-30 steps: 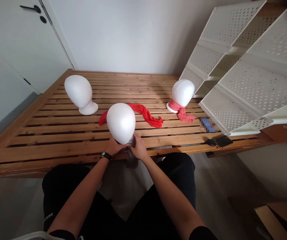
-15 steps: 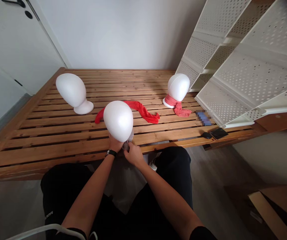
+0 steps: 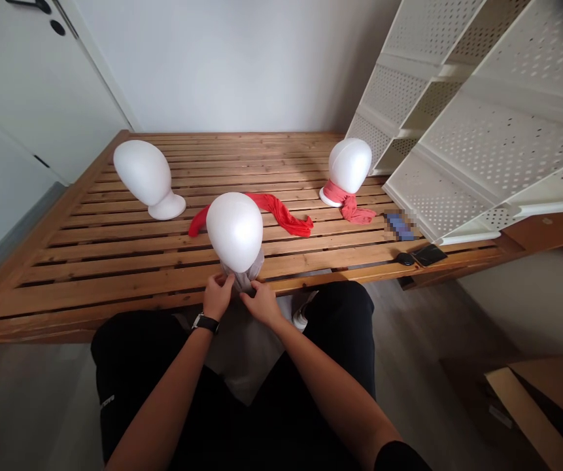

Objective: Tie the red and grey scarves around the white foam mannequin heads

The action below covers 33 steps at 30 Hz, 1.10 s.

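Your left fingertips (image 3: 222, 280) and your right fingertips (image 3: 249, 296) are curled together on a grey cloth (image 3: 244, 271), pinching it from either side at the neck of a white foam head (image 3: 235, 229). Your left hand (image 3: 217, 297), with a black watch (image 3: 205, 323) on its wrist, and your right hand (image 3: 262, 304) sit close together, almost touching, just below the head at bottom centre. The cloth hides the head's base, so you can't tell whether it rests on the slats or is lifted slightly.

The head looks light, smooth and easily dented, so it could slip or tip. The soft cloth looks like the better place to hold, low at the neck, rather than the slick dome.

Beyond it, a red scarf (image 3: 281, 216) lies on the wooden slatted table (image 3: 16, 307). A second foam head (image 3: 144, 173) leans at upper left, and a third (image 3: 350, 165) stands at right with a pinkish-red scarf (image 3: 348, 208) around its neck. At right lie a mouse (image 3: 403, 259) and a phone (image 3: 428, 255), beneath a white perforated shelf (image 3: 487, 144).
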Available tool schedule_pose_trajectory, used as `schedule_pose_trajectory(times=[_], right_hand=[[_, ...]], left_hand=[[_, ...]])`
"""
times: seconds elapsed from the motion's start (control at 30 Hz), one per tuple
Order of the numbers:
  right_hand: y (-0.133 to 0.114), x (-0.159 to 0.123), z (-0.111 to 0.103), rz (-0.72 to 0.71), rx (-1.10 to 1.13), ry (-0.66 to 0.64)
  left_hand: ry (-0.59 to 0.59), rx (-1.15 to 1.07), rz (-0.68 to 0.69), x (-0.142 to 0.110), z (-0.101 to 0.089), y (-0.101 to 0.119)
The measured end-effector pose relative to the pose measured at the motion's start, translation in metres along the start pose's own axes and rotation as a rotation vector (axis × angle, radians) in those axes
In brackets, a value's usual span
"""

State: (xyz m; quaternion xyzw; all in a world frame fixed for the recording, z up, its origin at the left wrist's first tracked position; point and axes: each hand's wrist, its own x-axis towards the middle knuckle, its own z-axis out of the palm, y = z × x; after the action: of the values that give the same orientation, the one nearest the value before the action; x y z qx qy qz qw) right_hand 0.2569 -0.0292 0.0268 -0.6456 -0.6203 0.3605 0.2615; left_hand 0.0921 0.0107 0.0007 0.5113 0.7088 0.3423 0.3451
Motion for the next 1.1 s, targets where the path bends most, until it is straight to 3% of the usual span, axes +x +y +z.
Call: schedule_pose_trajectory(times=[0.07,0.13,0.23,0.37,0.47,0.6,0.7,0.83,1.1], right_hand=[[-0.001,-0.004,0.001,-0.043,-0.077,-0.015],[-0.002,-0.009,0.004,-0.119,-0.116,-0.045],[-0.003,-0.016,0.007,-0.237,-0.135,-0.081],[0.000,-0.020,0.006,-0.314,-0.080,-0.104],[0.009,-0.013,0.007,-0.207,0.154,-0.027],[0.028,0.014,0.007,0.120,0.392,0.166],[0.036,0.035,0.003,0.280,0.377,0.084],[0.035,0.046,0.001,0.323,0.325,-0.059],[0.034,0.040,0.016,0.442,0.653,0.053]], left_hand=[[-0.190,0.018,-0.108,-0.009,-0.001,0.008],[-0.298,0.014,-0.177,-0.013,0.000,0.018],[-0.295,-0.049,-0.255,-0.013,0.005,0.028],[-0.241,-0.104,-0.352,-0.007,0.012,0.022],[-0.203,-0.208,-0.385,-0.004,0.017,0.012],[-0.202,-0.371,-0.354,-0.007,0.022,0.002],[-0.182,-0.421,-0.331,-0.012,0.025,0.000],[-0.161,-0.490,-0.314,-0.019,0.027,0.002],[-0.131,-0.779,-0.336,-0.022,0.034,0.010]])
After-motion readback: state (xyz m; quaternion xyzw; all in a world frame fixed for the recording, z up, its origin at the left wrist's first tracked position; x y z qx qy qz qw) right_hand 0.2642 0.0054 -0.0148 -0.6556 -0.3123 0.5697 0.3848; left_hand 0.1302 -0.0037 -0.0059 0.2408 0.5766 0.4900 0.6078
